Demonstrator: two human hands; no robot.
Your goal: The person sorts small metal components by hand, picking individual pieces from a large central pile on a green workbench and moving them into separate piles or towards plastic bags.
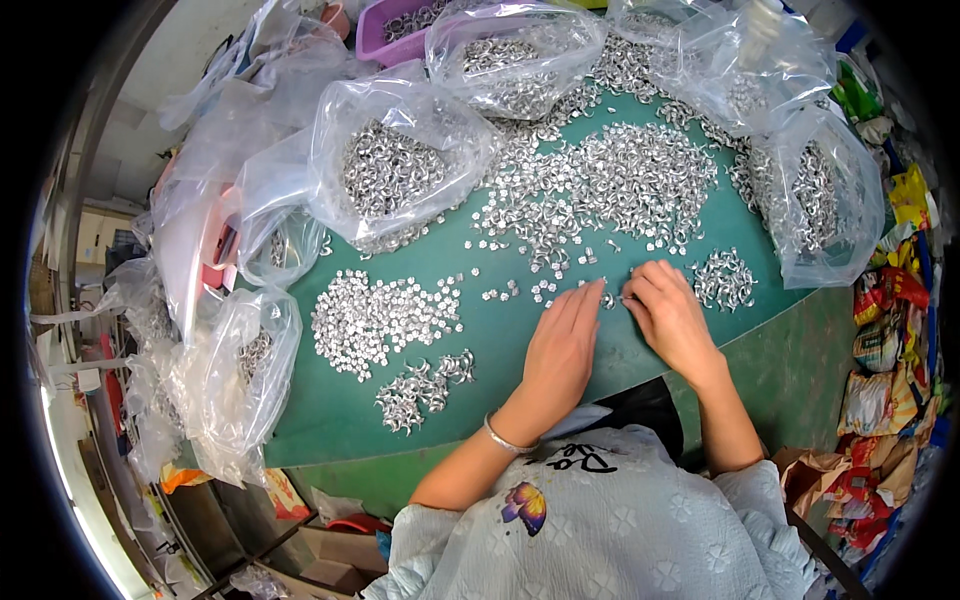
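My left hand (563, 345) rests on the green tabletop (540, 390) with its fingers stretched out side by side, the tips beside a few small silver metal pieces (609, 300). Just to its right, my right hand (672, 312) has its fingers bent and drawn together in a pinch; what sits between the tips is too small to make out. Beyond both hands spreads a large heap of silver metal pieces (640, 180). Curved silver pieces (723, 280) form a small pile right of my right hand. Several loose short pieces (503, 291) lie left of my left fingertips.
A wide group of short silver pieces (375, 318) lies at the left, with curved pieces (422, 390) nearer me. Clear plastic bags of metal parts (395, 170) ring the table's far side, beside a purple bin (390, 30). Colourful packages (880, 330) line the right.
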